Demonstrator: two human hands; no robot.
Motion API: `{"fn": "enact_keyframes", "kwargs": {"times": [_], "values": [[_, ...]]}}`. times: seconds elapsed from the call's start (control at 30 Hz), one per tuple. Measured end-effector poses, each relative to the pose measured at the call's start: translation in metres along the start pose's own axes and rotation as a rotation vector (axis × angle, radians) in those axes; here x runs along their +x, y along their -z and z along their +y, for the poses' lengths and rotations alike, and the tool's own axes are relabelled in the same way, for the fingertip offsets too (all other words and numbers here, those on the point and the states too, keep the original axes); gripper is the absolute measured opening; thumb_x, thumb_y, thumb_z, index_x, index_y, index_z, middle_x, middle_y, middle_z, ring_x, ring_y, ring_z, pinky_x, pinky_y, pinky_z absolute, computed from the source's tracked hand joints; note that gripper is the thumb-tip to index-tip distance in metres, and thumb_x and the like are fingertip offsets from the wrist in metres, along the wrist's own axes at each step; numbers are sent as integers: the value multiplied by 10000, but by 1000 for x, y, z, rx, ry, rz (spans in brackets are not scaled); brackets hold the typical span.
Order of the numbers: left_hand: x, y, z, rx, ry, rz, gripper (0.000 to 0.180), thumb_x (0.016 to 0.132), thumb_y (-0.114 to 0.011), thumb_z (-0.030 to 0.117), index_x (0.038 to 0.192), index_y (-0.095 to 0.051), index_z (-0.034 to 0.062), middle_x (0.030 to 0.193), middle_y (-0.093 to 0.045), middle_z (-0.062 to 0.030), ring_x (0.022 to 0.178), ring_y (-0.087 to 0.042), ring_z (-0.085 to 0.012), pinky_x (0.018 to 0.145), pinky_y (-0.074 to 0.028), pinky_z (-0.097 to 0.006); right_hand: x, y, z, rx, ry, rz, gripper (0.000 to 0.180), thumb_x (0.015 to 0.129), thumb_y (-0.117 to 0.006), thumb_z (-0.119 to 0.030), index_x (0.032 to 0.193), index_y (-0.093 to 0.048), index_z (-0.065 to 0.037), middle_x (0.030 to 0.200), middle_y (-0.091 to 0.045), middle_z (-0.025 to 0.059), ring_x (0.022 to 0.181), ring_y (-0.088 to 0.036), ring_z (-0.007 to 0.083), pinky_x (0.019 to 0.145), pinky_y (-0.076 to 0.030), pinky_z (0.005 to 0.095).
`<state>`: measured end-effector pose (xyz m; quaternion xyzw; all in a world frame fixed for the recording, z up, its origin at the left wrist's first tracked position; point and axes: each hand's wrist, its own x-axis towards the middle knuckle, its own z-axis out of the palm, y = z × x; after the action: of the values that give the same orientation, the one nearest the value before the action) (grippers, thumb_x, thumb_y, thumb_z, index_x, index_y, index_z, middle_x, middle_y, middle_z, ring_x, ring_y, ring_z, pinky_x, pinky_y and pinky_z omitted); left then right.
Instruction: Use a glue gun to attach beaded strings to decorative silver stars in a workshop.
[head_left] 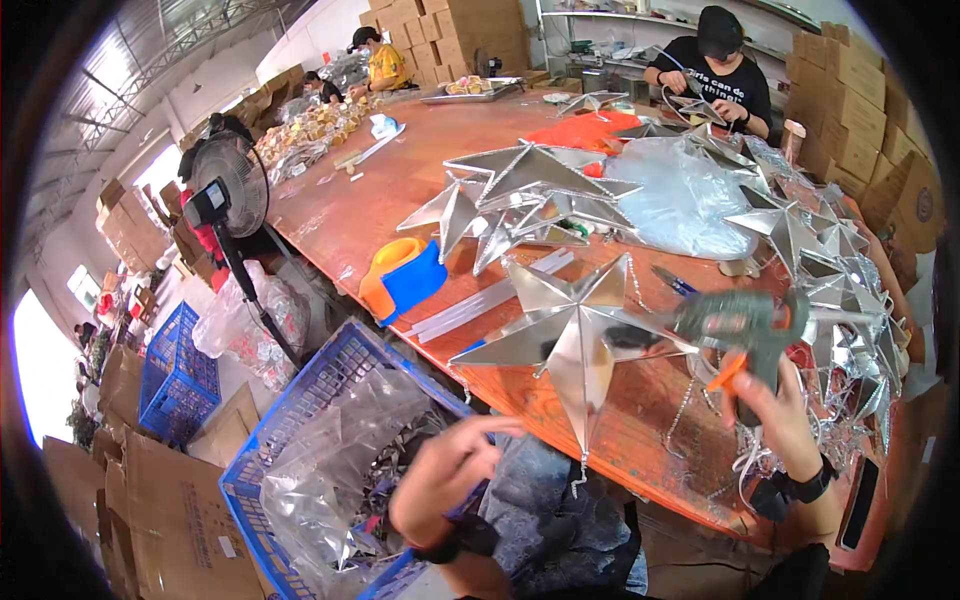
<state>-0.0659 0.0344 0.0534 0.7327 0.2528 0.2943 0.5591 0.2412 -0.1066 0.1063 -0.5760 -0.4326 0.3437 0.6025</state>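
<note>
1. The right hand point(790, 420) is closed round a glue gun point(745, 325), finger by the orange trigger, nozzle aimed left at a silver star point(570, 325) lying flat on the table point(370, 200).
2. The left hand point(440, 475) hangs loosely curled and empty over a blue crate point(300, 400), apart from the star.
3. Gluing looks to be in hand; I reckon the star needs steadying first.
4. Room is tight: the star's lowest point overhangs the table's near edge, and more stars point(525, 195) crowd behind.

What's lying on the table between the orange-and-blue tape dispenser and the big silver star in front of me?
A bundle of clear glue sticks lies on the table between the tape dispenser and the silver star, seen in the head view.
</note>
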Motion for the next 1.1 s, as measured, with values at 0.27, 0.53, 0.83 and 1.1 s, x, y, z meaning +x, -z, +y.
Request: {"fn": "enact_keyframes", "kwargs": {"times": [0.27,0.53,0.83,1.1], "values": [[18,-48,-25,19,-103,-178,294,877,-588,216,1091,-578,15,662,-543,-73,530,-445,-123,529,-378,-252,-25,-12,-9,-238,-198,-197,334,767,-678,-47,1054,-524,29,932,-599,112,707,-608,172,645,-484,294],[26,-56,-21,-41,-184,-279,244,901,-544,146,1108,-584,23,797,-662,-48,491,-423,-63,480,-352,-219,-32,-8,1,-565,-92,-180,342,706,-743,-127,980,-580,-3,967,-565,119,904,-557,265,811,-423,349],[28,-59,-33,-45,-206,-334,224,921,-505,152,1098,-591,47,738,-644,-35,502,-455,-78,479,-356,-240,-23,-1,-6,-951,511,-380,399,765,-637,15,1118,-451,35,925,-592,109,771,-622,182,723,-497,294],[29,-56,-28,-33,-115,-400,223,932,-479,144,1095,-592,42,695,-617,-42,521,-488,-90,490,-364,-250,-27,9,5,-768,228,-410,380,773,-595,45,1113,-428,51,906,-597,134,802,-636,197,712,-512,313]]}}
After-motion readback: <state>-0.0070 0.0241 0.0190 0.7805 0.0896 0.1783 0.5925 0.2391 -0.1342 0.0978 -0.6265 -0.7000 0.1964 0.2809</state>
